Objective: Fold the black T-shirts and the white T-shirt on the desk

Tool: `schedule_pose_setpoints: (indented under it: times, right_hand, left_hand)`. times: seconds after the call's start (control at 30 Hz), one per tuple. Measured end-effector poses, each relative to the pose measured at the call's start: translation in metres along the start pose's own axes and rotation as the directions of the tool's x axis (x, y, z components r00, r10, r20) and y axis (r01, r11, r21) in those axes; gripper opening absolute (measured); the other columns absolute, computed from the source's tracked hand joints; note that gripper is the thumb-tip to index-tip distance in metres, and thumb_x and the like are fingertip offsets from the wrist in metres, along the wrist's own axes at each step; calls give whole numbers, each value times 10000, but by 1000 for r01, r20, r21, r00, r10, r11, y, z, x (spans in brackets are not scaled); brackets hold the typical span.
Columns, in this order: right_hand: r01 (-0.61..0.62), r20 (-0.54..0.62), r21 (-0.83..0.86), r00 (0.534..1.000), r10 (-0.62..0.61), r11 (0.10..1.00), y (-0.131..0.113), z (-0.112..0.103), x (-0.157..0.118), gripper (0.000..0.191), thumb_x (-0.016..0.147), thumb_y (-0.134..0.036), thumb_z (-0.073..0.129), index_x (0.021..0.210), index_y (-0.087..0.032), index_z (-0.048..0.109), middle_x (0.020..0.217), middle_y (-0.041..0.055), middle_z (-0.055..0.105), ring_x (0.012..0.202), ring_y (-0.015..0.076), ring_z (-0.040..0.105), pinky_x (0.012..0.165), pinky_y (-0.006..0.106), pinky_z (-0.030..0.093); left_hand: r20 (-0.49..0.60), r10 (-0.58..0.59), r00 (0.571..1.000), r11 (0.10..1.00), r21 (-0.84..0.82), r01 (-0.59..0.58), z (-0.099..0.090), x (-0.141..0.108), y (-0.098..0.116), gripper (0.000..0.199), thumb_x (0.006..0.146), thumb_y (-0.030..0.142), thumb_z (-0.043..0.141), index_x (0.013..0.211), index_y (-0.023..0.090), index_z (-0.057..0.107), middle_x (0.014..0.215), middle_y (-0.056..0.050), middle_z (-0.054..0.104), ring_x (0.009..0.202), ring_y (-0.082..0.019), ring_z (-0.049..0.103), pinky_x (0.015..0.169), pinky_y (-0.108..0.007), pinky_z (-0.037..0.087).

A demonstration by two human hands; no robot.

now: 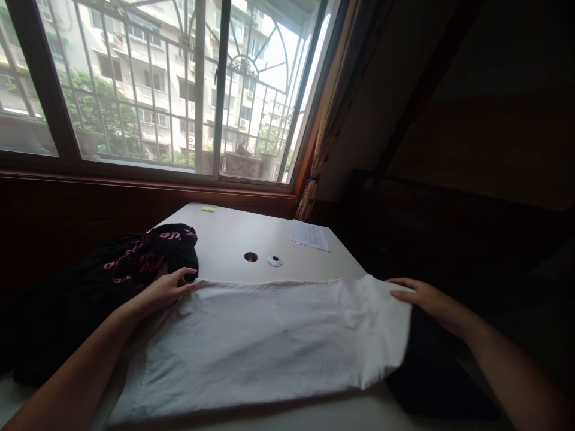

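A white cloth garment (269, 341) is spread across the near part of the white table, lightly wrinkled and folded along its far edge. My left hand (173, 286) pinches its far left corner between thumb and fingers. At the far right corner, my right hand (413, 293) grips the fabric, thumb on the near side. The cloth between the two hands is drawn fairly straight. Right beside my left hand lies a bunched black garment (135, 257) with pink lettering. Whether the white piece is a shirt or trousers cannot be told.
On the white table (224, 239) are a round cable hole (251, 257), its white round cover (274, 261), printed paper sheets (311, 235) and a yellow note (208, 208). Behind stands a barred window (179, 90) with a tied curtain (323, 126). Dark fabric (435, 371) hangs at the right.
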State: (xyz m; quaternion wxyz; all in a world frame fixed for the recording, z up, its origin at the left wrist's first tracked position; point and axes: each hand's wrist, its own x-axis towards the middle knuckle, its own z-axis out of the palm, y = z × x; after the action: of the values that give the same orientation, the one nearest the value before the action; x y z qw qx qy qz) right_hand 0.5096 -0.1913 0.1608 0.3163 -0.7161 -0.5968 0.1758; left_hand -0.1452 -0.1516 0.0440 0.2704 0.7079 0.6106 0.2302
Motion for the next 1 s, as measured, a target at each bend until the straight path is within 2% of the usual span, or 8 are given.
schedule_pose_setpoints:
  times: [0.13,0.27,0.3,0.4,0.47,0.6,0.77,1.0]
  right_hand:
    - [145,-52,118,989,-140,982,-89,49,-11,478,764,-417,716,1198,-216,710,1241,96,715,1118,298,671,991,404,509]
    - [405,78,177,903,-423,897,-173,125,-80,429,880,-379,650,1293,-263,652,1235,54,703,1158,241,637,1026,387,487]
    - [456,181,224,849,-496,862,-187,142,-103,439,892,-367,652,1320,-272,630,1216,47,704,1079,216,663,965,356,520]
    - [559,540,298,569,-620,773,-210,175,-157,609,896,-444,688,1462,-347,486,1212,12,700,897,168,689,856,303,554]
    - [630,574,256,510,-640,733,-207,182,-170,516,937,-443,637,1432,-355,518,1232,16,689,959,184,683,898,316,539]
    - [647,358,-4,713,-603,763,-161,183,-141,324,981,-282,522,1288,-262,626,1188,73,670,1086,229,635,963,370,511]
    - [384,131,-365,923,-362,848,-70,188,-93,519,898,-311,582,1412,-274,516,1291,134,566,1124,324,600,963,518,493]
    - [329,220,-207,933,-284,921,-8,200,-79,740,832,-194,523,1531,-335,327,1235,86,582,1120,256,635,922,397,514]
  left_hand:
    - [-14,23,1000,1000,3,-23,3,1,-6,710,828,669,510,1338,178,577,939,-64,712,859,-269,666,744,-306,484]
    - [-2,62,998,998,31,-62,5,2,-12,674,855,667,495,1326,195,589,941,-59,703,875,-267,666,771,-310,478]
    - [0,71,998,997,37,-70,5,3,-14,671,858,667,496,1328,198,589,944,-57,700,865,-262,665,775,-310,476]
    - [-14,80,997,995,58,-79,6,5,-20,691,855,683,494,1339,198,587,879,-39,680,810,-248,654,755,-307,470]
    - [-12,80,997,995,60,-79,6,7,-22,714,847,697,497,1344,192,584,846,-31,668,798,-246,651,742,-304,468]
    - [9,95,995,995,30,-96,5,7,-20,705,831,672,525,1340,187,580,885,-32,685,822,-242,657,755,-297,469]
    - [0,81,997,996,32,-80,6,3,-14,663,795,596,569,1314,184,601,791,-14,662,757,-232,645,709,-287,463]
    - [-4,60,998,996,70,-60,6,-2,-4,635,771,554,588,1272,165,627,744,-14,638,726,-227,628,683,-283,453]
